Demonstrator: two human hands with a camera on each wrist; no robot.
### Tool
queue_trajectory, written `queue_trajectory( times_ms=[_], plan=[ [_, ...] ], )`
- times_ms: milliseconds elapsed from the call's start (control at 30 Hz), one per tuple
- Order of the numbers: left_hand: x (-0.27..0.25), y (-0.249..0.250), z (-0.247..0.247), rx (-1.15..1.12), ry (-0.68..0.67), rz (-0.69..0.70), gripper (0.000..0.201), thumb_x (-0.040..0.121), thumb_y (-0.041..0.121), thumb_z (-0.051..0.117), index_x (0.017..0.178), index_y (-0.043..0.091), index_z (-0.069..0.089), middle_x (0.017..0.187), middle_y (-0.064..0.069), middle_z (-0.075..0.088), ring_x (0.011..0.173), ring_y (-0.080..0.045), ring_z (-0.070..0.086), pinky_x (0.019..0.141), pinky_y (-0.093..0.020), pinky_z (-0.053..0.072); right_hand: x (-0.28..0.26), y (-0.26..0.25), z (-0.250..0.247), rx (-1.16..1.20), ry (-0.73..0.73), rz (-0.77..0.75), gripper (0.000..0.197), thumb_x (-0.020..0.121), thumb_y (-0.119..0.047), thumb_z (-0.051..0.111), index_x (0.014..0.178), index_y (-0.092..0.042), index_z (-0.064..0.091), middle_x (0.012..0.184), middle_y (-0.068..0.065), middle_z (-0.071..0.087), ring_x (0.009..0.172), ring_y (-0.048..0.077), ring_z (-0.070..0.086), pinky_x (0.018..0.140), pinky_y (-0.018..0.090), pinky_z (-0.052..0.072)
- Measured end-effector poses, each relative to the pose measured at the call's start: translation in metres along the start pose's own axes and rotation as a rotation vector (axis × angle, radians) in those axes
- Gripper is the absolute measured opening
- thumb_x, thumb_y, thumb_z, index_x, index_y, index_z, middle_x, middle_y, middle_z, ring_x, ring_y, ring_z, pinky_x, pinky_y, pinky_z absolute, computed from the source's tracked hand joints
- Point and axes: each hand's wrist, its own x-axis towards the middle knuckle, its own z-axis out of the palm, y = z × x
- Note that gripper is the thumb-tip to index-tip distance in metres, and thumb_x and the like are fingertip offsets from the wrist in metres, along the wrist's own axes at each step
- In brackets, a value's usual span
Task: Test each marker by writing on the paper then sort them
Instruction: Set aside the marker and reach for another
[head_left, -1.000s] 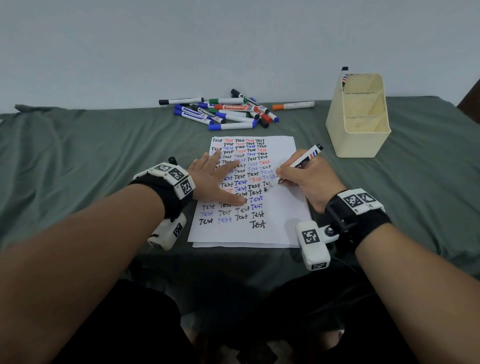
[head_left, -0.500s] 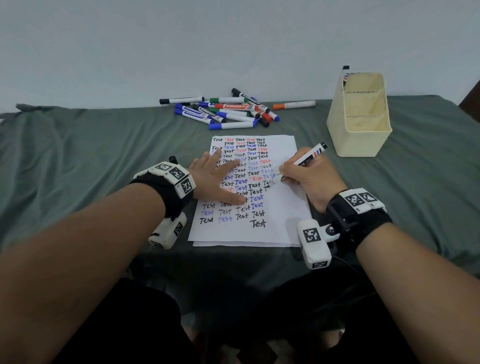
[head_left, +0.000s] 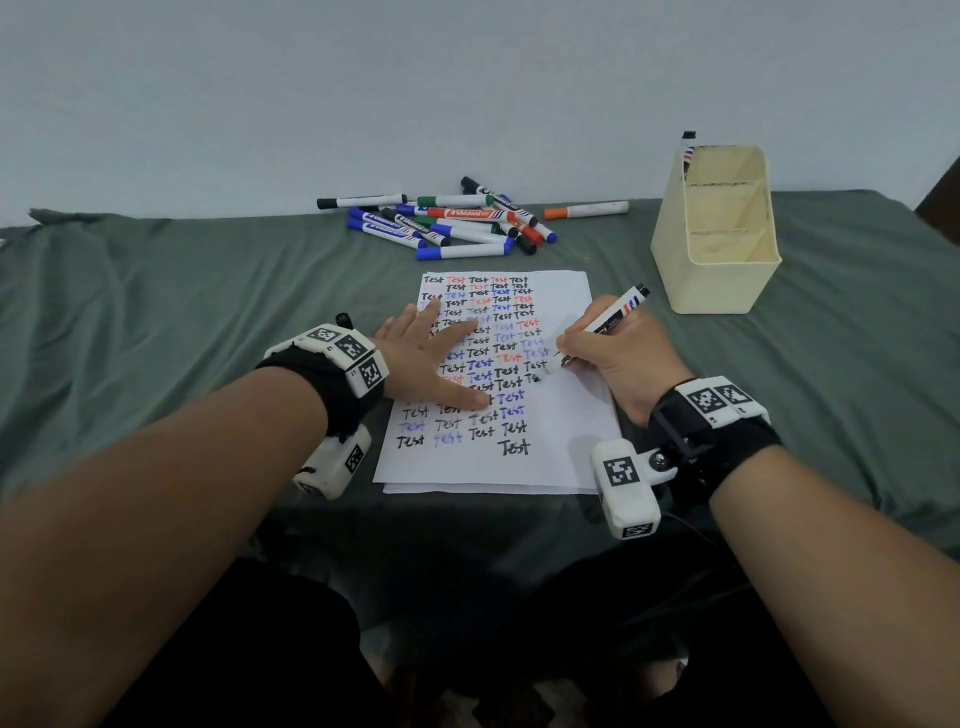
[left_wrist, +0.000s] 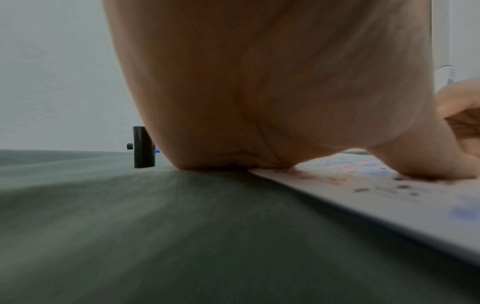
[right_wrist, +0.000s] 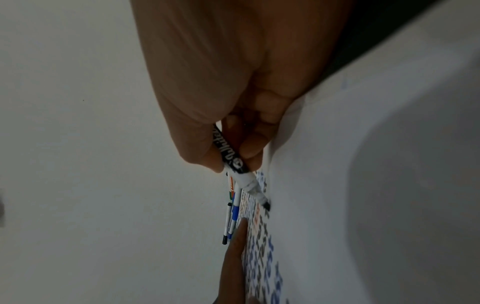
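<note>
On the paper (head_left: 563, 415), the right hand (head_left: 618, 358) pinches a black marker (head_left: 597, 332) low on its barrel, tip touching the sheet (light, rigid, likely slick plastic). Left hand (head_left: 434, 364) lies flat, fingers spread, steadying the thin sheet.

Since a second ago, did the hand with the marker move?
Yes, slightly. The right hand gripping the marker slid a little toward the cream organizer, as it writes across the paper. The left hand stayed pressing the paper.
</note>
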Motion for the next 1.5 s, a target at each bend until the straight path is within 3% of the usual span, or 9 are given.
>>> queue_trajectory(
  times_ms=[200, 533, 700, 1000, 1200, 1333, 1500],
  plan=[
    [-0.0007, -0.0001, -0.0005, -0.001, -0.005, -0.001, 0.134, 0.035, 0.110, 0.033, 0.147, 0.056, -0.017, 0.161, 0.003, -0.032, 0.149, -0.027, -0.025, 0.121, -0.052, -0.007, 0.0008, 0.0021, -0.0009, 0.066, 0.058, 0.001, 0.030, 0.083, 0.006, 0.073, 0.067, -0.018, 0.065, 0.070, 0.009, 0.069, 0.068, 0.023, 0.066, 0.068, 0.031, 0.057],
    [0.0002, -0.0004, 0.0006, 0.004, 0.006, 0.005, 0.134, 0.036, 0.110, 0.031, 0.148, 0.054, -0.016, 0.161, 0.002, -0.031, 0.149, -0.028, -0.024, 0.121, -0.051, -0.008, 0.0028, 0.0025, -0.0012, 0.042, 0.044, 0.016, 0.028, 0.074, -0.003, 0.075, 0.060, -0.025, 0.066, 0.065, 0.004, 0.066, 0.064, 0.020, 0.065, 0.063, 0.029, 0.055],
    [0.0015, -0.0007, 0.0012, 0.010, 0.008, 0.002, 0.135, 0.035, 0.110, 0.030, 0.148, 0.054, -0.016, 0.161, 0.002, -0.031, 0.149, -0.029, -0.024, 0.121, -0.051, -0.008, 0.0029, 0.0038, -0.0016, 0.071, 0.075, 0.017, 0.030, 0.079, 0.003, 0.073, 0.064, -0.021, 0.063, 0.067, 0.006, 0.065, 0.068, 0.023, 0.064, 0.067, 0.032, 0.056],
    [0.0043, -0.0034, 0.0024, 0.012, 0.012, 0.005, 0.133, 0.035, 0.111, 0.031, 0.147, 0.056, -0.017, 0.161, 0.003, -0.031, 0.149, -0.028, -0.024, 0.121, -0.052, -0.007, 0.0021, 0.0025, -0.0016, 0.044, 0.066, 0.023, 0.028, 0.073, -0.001, 0.072, 0.061, -0.023, 0.061, 0.063, 0.004, 0.062, 0.061, 0.015, 0.063, 0.060, 0.028, 0.052],
    [0.0059, -0.0043, 0.0033, 0.015, 0.010, 0.005, 0.132, 0.037, 0.111, 0.032, 0.146, 0.057, -0.017, 0.161, 0.004, -0.031, 0.149, -0.027, -0.025, 0.121, -0.052, -0.007, 0.0024, 0.0054, -0.0037, 0.052, 0.064, 0.008, 0.026, 0.078, -0.001, 0.075, 0.066, -0.021, 0.063, 0.066, 0.004, 0.065, 0.063, 0.017, 0.063, 0.063, 0.027, 0.054],
    [0.0052, -0.0037, 0.0030, 0.020, 0.013, 0.009, 0.132, 0.037, 0.110, 0.032, 0.147, 0.055, -0.017, 0.161, 0.003, -0.030, 0.149, -0.028, -0.024, 0.121, -0.052, -0.007, 0.0035, 0.0069, -0.0032, 0.044, 0.085, -0.007, 0.027, 0.078, 0.002, 0.071, 0.067, -0.019, 0.060, 0.062, -0.001, 0.063, 0.058, 0.013, 0.059, 0.056, 0.022, 0.050],
    [0.0063, -0.0050, 0.0037, 0.036, 0.030, 0.014, 0.130, 0.041, 0.109, 0.034, 0.148, 0.055, -0.015, 0.162, 0.002, -0.029, 0.150, -0.028, -0.023, 0.120, -0.051, -0.006, 0.0060, 0.0071, -0.0058, 0.204, 0.082, 0.025, 0.024, 0.080, -0.001, 0.072, 0.066, -0.018, 0.064, 0.071, 0.009, 0.068, 0.071, 0.022, 0.068, 0.064, 0.027, 0.056]
  ],
)
